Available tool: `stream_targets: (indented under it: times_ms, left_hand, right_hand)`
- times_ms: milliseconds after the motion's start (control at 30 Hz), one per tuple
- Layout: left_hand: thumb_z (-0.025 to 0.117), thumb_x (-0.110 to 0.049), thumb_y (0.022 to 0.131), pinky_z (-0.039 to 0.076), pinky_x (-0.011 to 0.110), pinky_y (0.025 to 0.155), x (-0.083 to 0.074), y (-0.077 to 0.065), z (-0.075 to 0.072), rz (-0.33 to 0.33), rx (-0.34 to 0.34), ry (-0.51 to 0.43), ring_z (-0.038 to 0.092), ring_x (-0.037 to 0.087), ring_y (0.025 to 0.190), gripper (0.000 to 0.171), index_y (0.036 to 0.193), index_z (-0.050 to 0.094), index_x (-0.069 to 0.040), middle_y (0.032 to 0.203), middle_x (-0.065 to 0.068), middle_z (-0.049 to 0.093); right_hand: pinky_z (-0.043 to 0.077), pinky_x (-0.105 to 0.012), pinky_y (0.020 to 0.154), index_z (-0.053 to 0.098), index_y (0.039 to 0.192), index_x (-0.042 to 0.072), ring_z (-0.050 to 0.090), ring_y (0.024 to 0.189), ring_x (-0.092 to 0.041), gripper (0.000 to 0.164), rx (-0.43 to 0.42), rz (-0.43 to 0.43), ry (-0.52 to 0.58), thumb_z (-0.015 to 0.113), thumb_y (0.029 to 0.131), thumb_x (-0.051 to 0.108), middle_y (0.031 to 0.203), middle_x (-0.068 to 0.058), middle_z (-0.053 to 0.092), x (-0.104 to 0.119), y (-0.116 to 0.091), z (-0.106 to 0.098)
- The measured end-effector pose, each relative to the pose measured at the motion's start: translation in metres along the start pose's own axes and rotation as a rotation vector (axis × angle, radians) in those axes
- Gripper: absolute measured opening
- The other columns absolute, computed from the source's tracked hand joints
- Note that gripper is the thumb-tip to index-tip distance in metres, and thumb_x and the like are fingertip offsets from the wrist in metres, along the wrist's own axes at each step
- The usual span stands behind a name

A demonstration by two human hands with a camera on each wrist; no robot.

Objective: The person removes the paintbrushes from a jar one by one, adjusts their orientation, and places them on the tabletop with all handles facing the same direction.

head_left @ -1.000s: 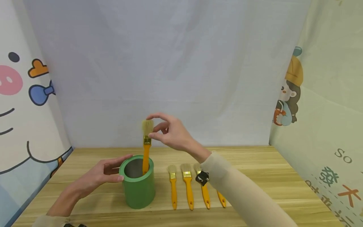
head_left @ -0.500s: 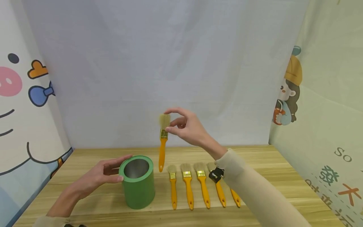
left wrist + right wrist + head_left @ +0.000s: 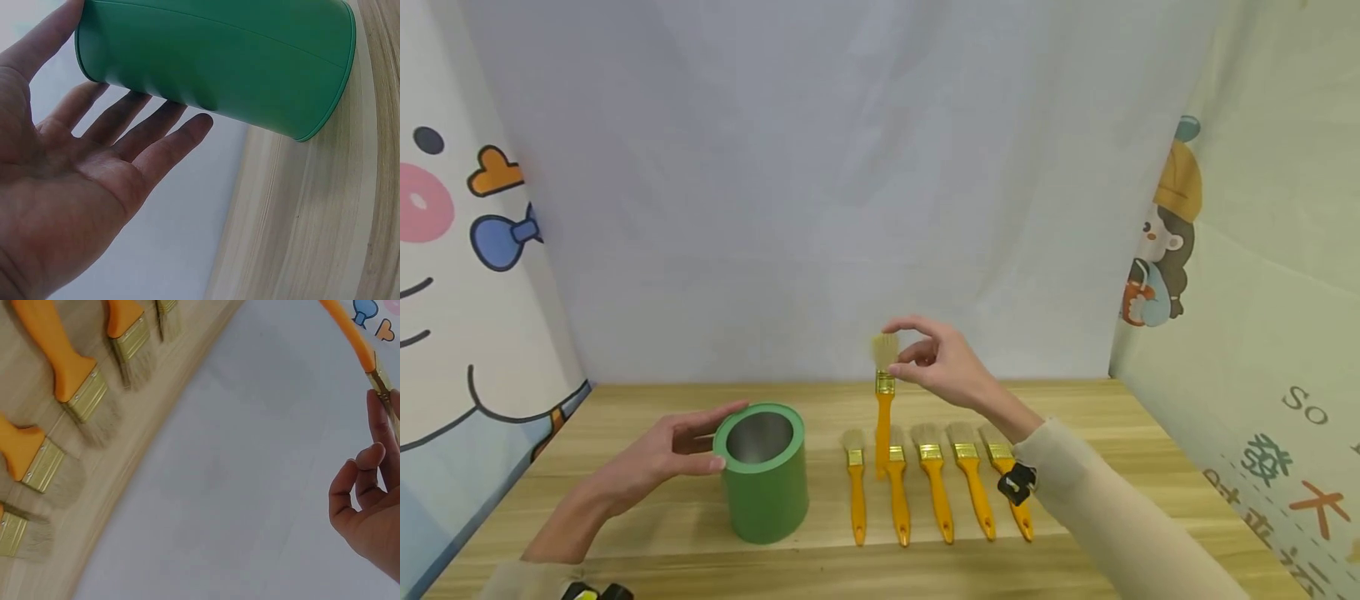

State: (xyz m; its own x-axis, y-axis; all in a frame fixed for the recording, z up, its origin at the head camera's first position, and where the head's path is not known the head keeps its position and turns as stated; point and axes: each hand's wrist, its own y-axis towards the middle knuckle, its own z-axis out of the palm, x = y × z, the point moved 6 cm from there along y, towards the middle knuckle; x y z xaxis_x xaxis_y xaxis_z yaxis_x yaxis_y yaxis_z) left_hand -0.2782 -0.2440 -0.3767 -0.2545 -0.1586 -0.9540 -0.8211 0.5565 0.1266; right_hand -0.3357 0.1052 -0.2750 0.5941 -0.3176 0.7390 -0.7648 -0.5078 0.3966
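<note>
In the head view my right hand [image 3: 953,367] pinches a paintbrush [image 3: 883,425] near its metal band, bristles up and orange handle hanging down. The handle's end overlaps a brush lying behind it in this view. From the right wrist view, the thumb and forefinger of my right hand [image 3: 372,515] grip that paintbrush [image 3: 351,334] while the other fingers curl free. My left hand [image 3: 651,457] holds a green can [image 3: 767,500] by its left side, thumb in front at the rim. Fingers of the left hand [image 3: 81,181] lie along the green can [image 3: 212,53] in the left wrist view.
Several paintbrushes [image 3: 898,496] with orange handles lie in a row right of the can, bristles to the back. They rest on a wooden table [image 3: 662,554]. A pale cloth [image 3: 850,183] hangs behind, with printed cloths [image 3: 1262,292] at the sides.
My right hand has lifted the paintbrush out of the can and carried it right, then somewhat lower, over the row. The left hand has stayed at the can.
</note>
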Motion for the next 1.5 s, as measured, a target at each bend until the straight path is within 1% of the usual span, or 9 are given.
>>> stream_targets:
  times_ms: [33,267,333,533,767,1033,1167,1333,1500]
  left_hand:
    - [0.066,-0.006,0.102,0.053,0.038,0.100,0.000,0.000,0.000,0.001,0.000,-0.001,0.046,0.042,0.143,0.068,0.164,0.041,-0.012,0.165,0.022,0.036]
    - [0.066,-0.006,0.102,0.052,0.037,0.101,0.001,-0.002,0.000,-0.002,0.000,-0.008,0.054,0.018,0.137,0.068,0.164,0.041,-0.014,0.165,0.021,0.037]
    - [0.066,-0.006,0.102,0.052,0.037,0.101,0.001,-0.003,0.000,-0.005,-0.002,-0.008,0.055,0.016,0.137,0.068,0.164,0.041,-0.013,0.165,0.021,0.037]
    - [0.066,-0.005,0.102,0.052,0.038,0.101,0.002,-0.003,-0.001,-0.005,0.004,-0.014,0.054,0.016,0.137,0.068,0.165,0.040,-0.013,0.165,0.019,0.037]
    - [0.066,-0.005,0.102,0.052,0.038,0.101,0.002,-0.003,-0.002,-0.011,0.005,-0.018,0.054,0.018,0.138,0.068,0.165,0.039,-0.012,0.165,0.018,0.039]
    - [0.066,-0.005,0.102,0.052,0.038,0.100,-0.001,-0.003,-0.001,-0.007,0.003,-0.009,0.055,0.017,0.137,0.068,0.164,0.039,-0.010,0.165,0.020,0.038]
    - [0.066,-0.005,0.102,0.052,0.038,0.101,-0.002,-0.002,-0.001,-0.003,0.007,-0.013,0.055,0.016,0.137,0.068,0.164,0.039,-0.011,0.165,0.020,0.038]
    - [0.066,-0.005,0.102,0.052,0.037,0.101,-0.002,-0.001,-0.001,-0.003,0.009,-0.017,0.056,0.014,0.136,0.070,0.165,0.037,-0.007,0.165,0.021,0.037]
    - [0.066,-0.005,0.102,0.051,0.036,0.101,-0.002,-0.001,-0.001,-0.008,0.011,-0.018,0.055,0.017,0.137,0.070,0.165,0.037,-0.009,0.166,0.020,0.036]
  right_hand:
    - [0.040,-0.032,0.064,0.065,0.139,0.010,0.058,0.065,-0.025,0.044,0.002,0.008,-0.003,0.077,0.097,0.007,0.090,-0.007,0.078,-0.003,-0.003,-0.002]
    - [0.048,-0.035,0.071,0.064,0.140,0.006,0.069,0.077,-0.023,0.044,0.032,0.072,-0.029,0.075,0.097,0.006,0.091,-0.009,0.078,-0.027,-0.025,-0.022]
    - [0.049,-0.035,0.071,0.063,0.140,0.005,0.070,0.079,-0.023,0.044,0.041,0.089,-0.032,0.075,0.097,0.005,0.091,-0.009,0.078,-0.036,-0.033,-0.028]
    - [0.053,-0.038,0.075,0.060,0.141,0.000,0.074,0.086,-0.025,0.045,0.071,0.162,-0.034,0.073,0.098,0.003,0.092,-0.012,0.078,-0.064,-0.055,-0.047]
    - [0.056,-0.047,0.085,0.057,0.143,-0.002,0.073,0.093,-0.032,0.047,0.088,0.250,-0.030,0.072,0.099,0.005,0.094,-0.012,0.078,-0.083,-0.081,-0.067]
    - [0.053,-0.045,0.085,0.054,0.146,-0.005,0.073,0.091,-0.028,0.051,0.121,0.329,-0.070,0.072,0.100,0.007,0.094,-0.010,0.077,-0.105,-0.101,-0.087]
    - [0.056,-0.045,0.087,0.053,0.146,-0.008,0.074,0.092,-0.029,0.051,0.142,0.343,-0.074,0.071,0.099,0.005,0.095,-0.013,0.077,-0.116,-0.107,-0.096]
    - [0.057,-0.040,0.085,0.052,0.144,-0.011,0.075,0.091,-0.027,0.051,0.166,0.355,-0.064,0.071,0.098,0.002,0.096,-0.015,0.078,-0.130,-0.115,-0.103]
    - [0.056,-0.039,0.082,0.053,0.142,-0.014,0.074,0.090,-0.029,0.052,0.187,0.378,-0.061,0.071,0.096,0.001,0.098,-0.017,0.077,-0.141,-0.122,-0.106]
